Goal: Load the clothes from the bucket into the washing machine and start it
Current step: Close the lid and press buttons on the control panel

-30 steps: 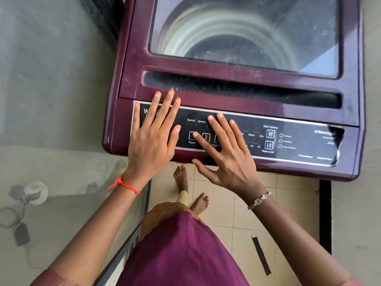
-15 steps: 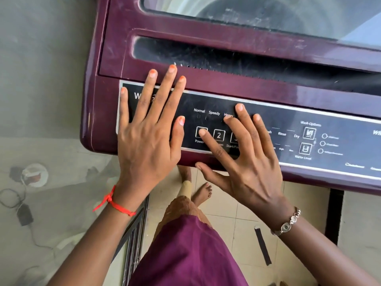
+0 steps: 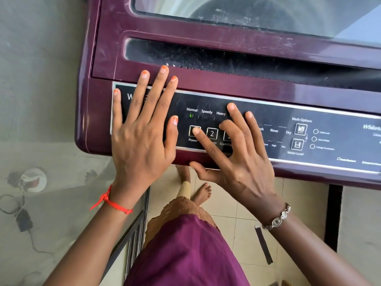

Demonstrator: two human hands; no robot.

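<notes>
A maroon top-loading washing machine point(image 3: 206, 81) fills the upper view, its glass lid point(image 3: 268, 13) down over the drum. Its black control panel point(image 3: 329, 141) runs along the front edge. My left hand point(image 3: 142, 137) lies flat, fingers spread, on the panel's left end. My right hand point(image 3: 237, 159) is spread over the panel's middle, with its index fingertip pressing the Power button point(image 3: 193, 131). A green light point(image 3: 191, 115) glows under the word Normal. The bucket and clothes are not in view.
A grey wall or slab point(image 3: 41, 79) lies left of the machine, with a cable and adapter point(image 3: 22, 219) against it. Below are beige floor tiles point(image 3: 237, 234), my bare feet point(image 3: 203, 193) and purple garment point(image 3: 185, 254). A metal rack point(image 3: 134, 240) stands at lower left.
The view has moved closer to the panel. My right index finger slid left onto the Power button, and a green light under Normal has come on. The left hand stayed flat.
</notes>
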